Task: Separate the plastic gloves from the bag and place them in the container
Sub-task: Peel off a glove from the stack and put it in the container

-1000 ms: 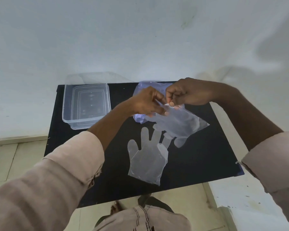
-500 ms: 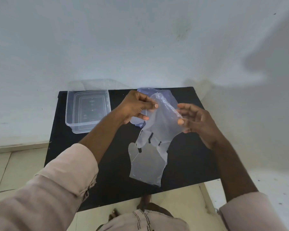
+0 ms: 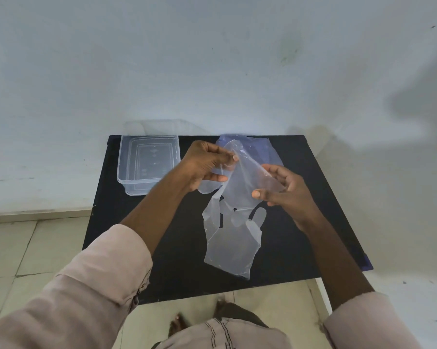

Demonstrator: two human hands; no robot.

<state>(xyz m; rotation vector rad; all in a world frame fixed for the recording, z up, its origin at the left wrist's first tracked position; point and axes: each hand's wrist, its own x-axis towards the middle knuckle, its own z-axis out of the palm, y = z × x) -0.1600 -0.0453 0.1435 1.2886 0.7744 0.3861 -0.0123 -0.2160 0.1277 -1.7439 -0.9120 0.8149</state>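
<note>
A clear plastic glove [image 3: 242,182] hangs above the black table [image 3: 313,197], cuff up and fingers down. My left hand [image 3: 207,165] pinches the cuff's left edge between thumb and fingers. My right hand [image 3: 285,190] holds the cuff's right edge with thumb and fingertips. A second clear glove [image 3: 233,250] lies flat on the table below it, fingers pointing away from me. The bluish plastic bag [image 3: 260,146] lies at the table's far edge behind my hands. The clear rectangular container [image 3: 148,162] stands at the far left corner, with nothing visible inside.
The table stands against a pale wall. Tiled floor lies to the left and in front, where a bare foot [image 3: 177,323] shows by the near edge. A white ledge [image 3: 401,293] runs along the right side.
My hands, pinched together at the bag a second ago, have pulled apart with one glove stretched between them. My right hand came toward me and turned palm inward. The camera shifted.
</note>
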